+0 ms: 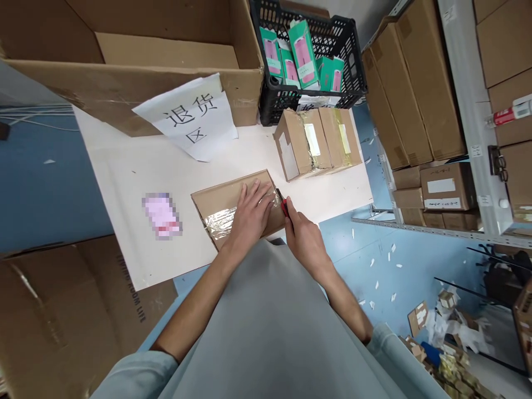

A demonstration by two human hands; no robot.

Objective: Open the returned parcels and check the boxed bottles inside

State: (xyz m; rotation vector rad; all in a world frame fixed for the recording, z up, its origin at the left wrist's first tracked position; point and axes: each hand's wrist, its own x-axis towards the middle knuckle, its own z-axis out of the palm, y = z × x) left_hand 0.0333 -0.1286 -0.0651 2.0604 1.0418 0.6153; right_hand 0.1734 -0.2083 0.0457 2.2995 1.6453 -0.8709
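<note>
A flat cardboard box (220,202) lies at the front of the white table, with shiny clear tape across its top. My left hand (250,213) rests flat on the box, fingers stretched out toward its far edge. In my right hand (303,235) is a box cutter (284,206) with red on its handle, its tip at the right end of the box by the tape. The fingers of that hand are wrapped round the handle. Part of the box is hidden under my left hand and forearm.
Two taped cardboard boxes (318,141) stand right of the flat box. Behind are a large open carton (166,83) with a paper sign (195,119) and a black crate (274,105) of green-and-pink boxes. A blurred pink item (162,216) lies left. Shelving (477,122) holds cartons at right.
</note>
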